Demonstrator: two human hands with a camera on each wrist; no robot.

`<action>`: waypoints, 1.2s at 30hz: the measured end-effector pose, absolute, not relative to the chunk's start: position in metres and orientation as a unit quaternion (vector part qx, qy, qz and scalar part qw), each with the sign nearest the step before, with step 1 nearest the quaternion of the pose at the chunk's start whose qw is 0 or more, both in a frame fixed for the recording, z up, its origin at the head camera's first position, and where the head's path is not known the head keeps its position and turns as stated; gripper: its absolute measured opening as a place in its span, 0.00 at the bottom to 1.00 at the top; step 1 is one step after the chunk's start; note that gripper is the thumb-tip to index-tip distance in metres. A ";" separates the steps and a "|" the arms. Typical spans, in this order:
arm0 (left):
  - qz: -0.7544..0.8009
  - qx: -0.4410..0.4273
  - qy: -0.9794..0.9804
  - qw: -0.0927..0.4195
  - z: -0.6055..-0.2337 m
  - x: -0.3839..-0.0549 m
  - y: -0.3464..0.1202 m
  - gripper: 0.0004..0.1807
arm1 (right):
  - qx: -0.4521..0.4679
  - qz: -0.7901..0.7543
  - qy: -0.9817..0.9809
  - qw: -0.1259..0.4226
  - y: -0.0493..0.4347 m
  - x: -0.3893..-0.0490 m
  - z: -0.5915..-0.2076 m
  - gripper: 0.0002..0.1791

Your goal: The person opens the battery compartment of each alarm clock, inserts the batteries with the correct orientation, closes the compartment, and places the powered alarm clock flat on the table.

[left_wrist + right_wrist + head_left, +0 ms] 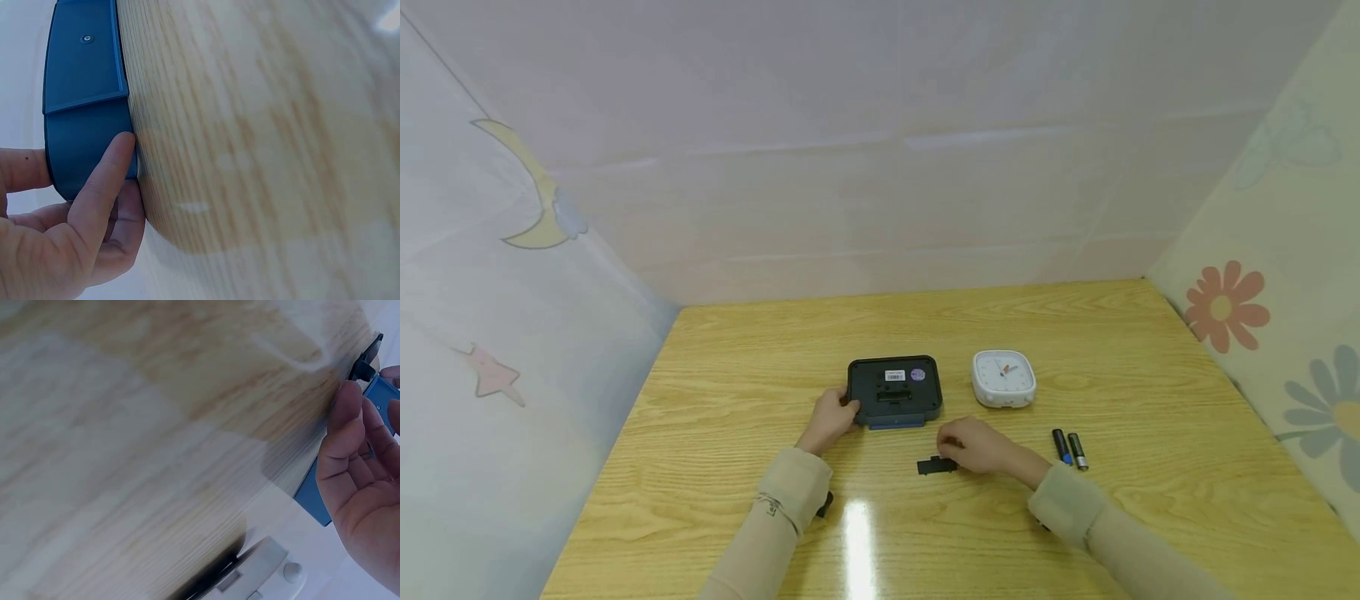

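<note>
A black clock-like device (893, 379) lies back side up on the table, its open battery slot, a white barcode label and a purple sticker showing. My left hand (833, 417) grips its left end; in the left wrist view the thumb and fingers lie around the rounded blue-looking corner (87, 140). In front of the device, my right hand (976, 446) pinches the right end of a thin black battery cover (934, 466). The right wrist view has the cover (367, 359) standing out past the fingertips, with the device behind the hand.
A white analog alarm clock (1003, 377) stands right of the black device. Two batteries (1062, 447) lie side by side on the wooden table (722, 433), to the right of my right hand. Printed cloth walls (880, 225) border the back and sides.
</note>
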State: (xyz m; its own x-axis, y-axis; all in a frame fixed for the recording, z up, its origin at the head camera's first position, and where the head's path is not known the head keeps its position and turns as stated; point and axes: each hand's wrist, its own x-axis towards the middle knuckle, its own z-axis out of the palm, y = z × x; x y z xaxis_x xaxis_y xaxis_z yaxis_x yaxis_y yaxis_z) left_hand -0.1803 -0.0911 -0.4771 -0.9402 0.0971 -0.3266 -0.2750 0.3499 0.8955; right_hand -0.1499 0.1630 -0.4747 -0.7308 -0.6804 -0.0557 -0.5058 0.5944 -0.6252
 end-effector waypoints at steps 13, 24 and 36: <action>0.569 -0.052 0.804 0.165 -0.478 -0.184 -0.093 0.24 | -0.348 -0.291 0.883 0.119 0.183 -0.147 -0.470 0.05; 0.572 -0.054 0.801 0.169 -0.476 -0.181 -0.092 0.26 | -0.327 -0.276 0.896 0.118 0.206 -0.142 -0.465 0.04; 0.576 -0.053 0.798 0.170 -0.476 -0.181 -0.092 0.24 | -0.301 -0.284 0.902 0.125 0.235 -0.137 -0.456 0.09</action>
State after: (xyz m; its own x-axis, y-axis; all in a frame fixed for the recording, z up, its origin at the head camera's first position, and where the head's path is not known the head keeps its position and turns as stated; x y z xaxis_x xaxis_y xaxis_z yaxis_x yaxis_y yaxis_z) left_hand -0.1808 -0.0925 -0.4765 -0.9366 0.1112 -0.3322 -0.2803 0.3309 0.9011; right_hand -0.1369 0.2345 -0.4557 -0.7874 -0.6140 -0.0539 -0.4722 0.6571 -0.5875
